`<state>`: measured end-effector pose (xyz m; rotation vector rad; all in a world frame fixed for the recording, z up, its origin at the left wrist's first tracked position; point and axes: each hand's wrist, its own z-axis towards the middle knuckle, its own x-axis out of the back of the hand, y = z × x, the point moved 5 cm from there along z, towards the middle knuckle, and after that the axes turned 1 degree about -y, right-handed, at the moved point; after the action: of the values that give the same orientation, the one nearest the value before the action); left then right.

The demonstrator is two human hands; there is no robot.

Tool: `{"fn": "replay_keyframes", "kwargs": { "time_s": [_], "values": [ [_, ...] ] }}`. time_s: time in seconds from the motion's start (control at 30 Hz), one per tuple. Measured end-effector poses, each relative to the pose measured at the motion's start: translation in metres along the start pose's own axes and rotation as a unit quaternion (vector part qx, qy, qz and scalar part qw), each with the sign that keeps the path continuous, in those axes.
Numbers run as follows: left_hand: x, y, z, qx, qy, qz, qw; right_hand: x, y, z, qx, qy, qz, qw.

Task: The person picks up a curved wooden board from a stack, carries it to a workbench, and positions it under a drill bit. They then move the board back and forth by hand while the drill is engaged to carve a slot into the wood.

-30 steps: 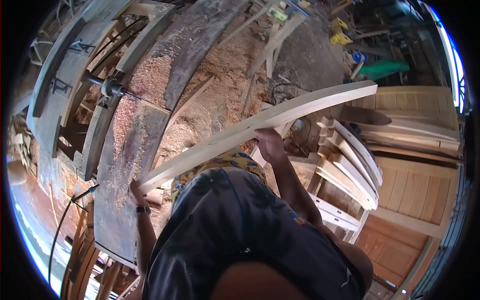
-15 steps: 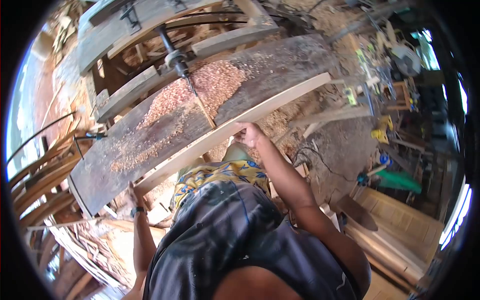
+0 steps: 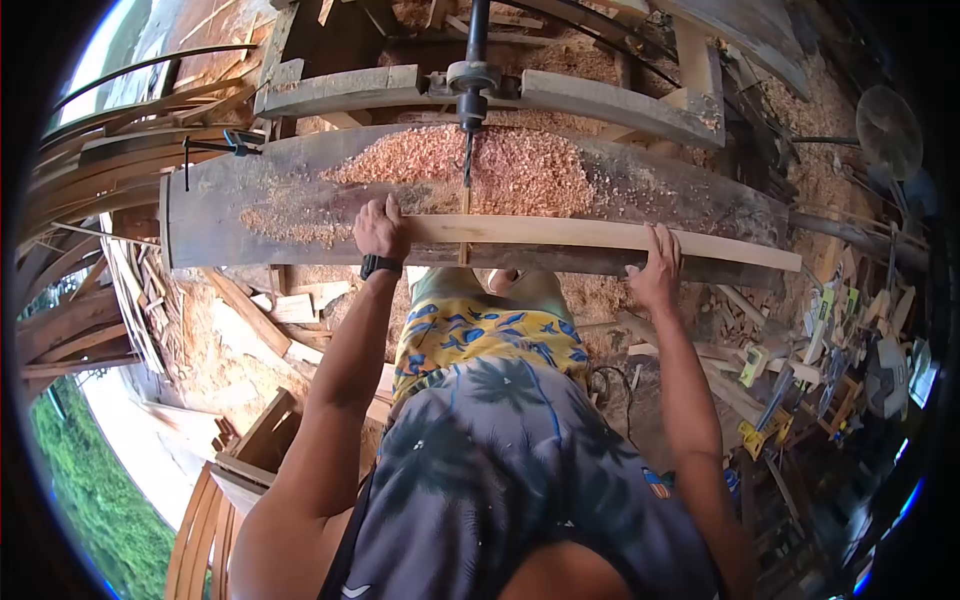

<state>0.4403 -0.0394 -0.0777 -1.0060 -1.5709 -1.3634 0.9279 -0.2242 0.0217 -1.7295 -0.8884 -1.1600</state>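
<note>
A long pale wooden board [image 3: 540, 231] lies across the dark plank bench [image 3: 215, 205] before me. My left hand [image 3: 382, 232] is closed over its left end, with a dark watch [image 3: 378, 266] on that wrist. Farther along, my right hand [image 3: 657, 272] grips the near edge, fingers over the top and thumb below. Just beyond the board, a drill bit [image 3: 468, 160] juts toward me from a metal chuck [image 3: 471, 108]. A thin wooden strip [image 3: 465, 202] on the bench lines up with the bit and passes under the board.
Reddish wood shavings [image 3: 535, 175] are heaped around the bit. A clamp [image 3: 232, 143] sits at the bench's back left. Timber rails [image 3: 620, 105] run behind. Curved wooden strips [image 3: 160, 105] are stacked left; yellow-handled clamps [image 3: 752, 437] and other tools crowd the right.
The board has moved up onto the bench, closer to the bit. My left hand has come up over its left end, and my right hand has shifted rightward. My view has turned.
</note>
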Motion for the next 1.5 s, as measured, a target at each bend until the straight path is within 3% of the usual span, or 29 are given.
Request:
{"fn": "replay_keyframes", "kwargs": {
  "time_s": [0.07, 0.23, 0.3, 0.47, 0.73, 0.8, 1.5],
  "values": [
    [-0.009, 0.018, 0.002, -0.018, 0.111, -0.062, 0.992, -0.014, 0.013, 0.019, 0.069, 0.002, -0.08, 0.994],
    [-0.008, 0.039, 0.009, 0.0, 0.105, -0.134, 0.985, -0.026, 0.042, 0.065, 0.121, -0.072, -0.052, 0.989],
    [-0.014, 0.043, 0.013, 0.033, 0.053, -0.159, 0.985, -0.029, 0.063, 0.072, 0.118, -0.077, -0.019, 0.99],
    [-0.023, 0.059, 0.011, -0.017, 0.092, -0.146, 0.985, -0.026, 0.072, 0.082, 0.11, -0.052, -0.013, 0.992],
    [-0.017, 0.059, 0.015, -0.003, 0.016, -0.174, 0.985, -0.03, 0.071, 0.082, 0.114, -0.068, -0.018, 0.991],
    [-0.012, 0.067, 0.018, -0.018, 0.083, -0.187, 0.979, -0.029, 0.07, 0.082, 0.111, -0.071, -0.018, 0.991],
    [-0.008, 0.069, 0.023, -0.007, 0.059, -0.2, 0.978, -0.026, 0.065, 0.088, 0.113, -0.093, -0.022, 0.989]
  ]
}}
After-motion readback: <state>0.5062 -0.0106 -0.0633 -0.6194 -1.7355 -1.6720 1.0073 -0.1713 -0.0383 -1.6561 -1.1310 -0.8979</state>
